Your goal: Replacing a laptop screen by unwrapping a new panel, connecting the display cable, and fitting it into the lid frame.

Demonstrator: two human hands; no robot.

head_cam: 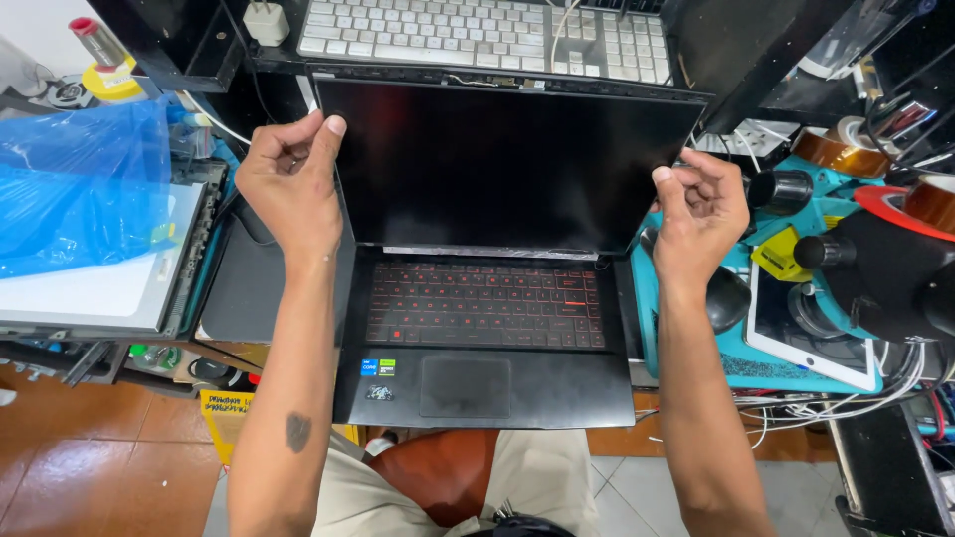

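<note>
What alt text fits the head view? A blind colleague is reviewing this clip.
Two bare hands grip the side edges of an open black laptop's dark screen, left hand at the left edge, right hand at the right. A white keyboard lies behind, a blue bag to the left.

Laptop (487, 298) centre; keyboard (477, 30) behind; tablet (811, 333) right.

An electronics repair workshop: around the opened laptop (487, 298) lie tape rolls (841, 147), loose cables (846, 408), a spare white keyboard (477, 30) behind, and a tablet (811, 333) to its right.
</note>
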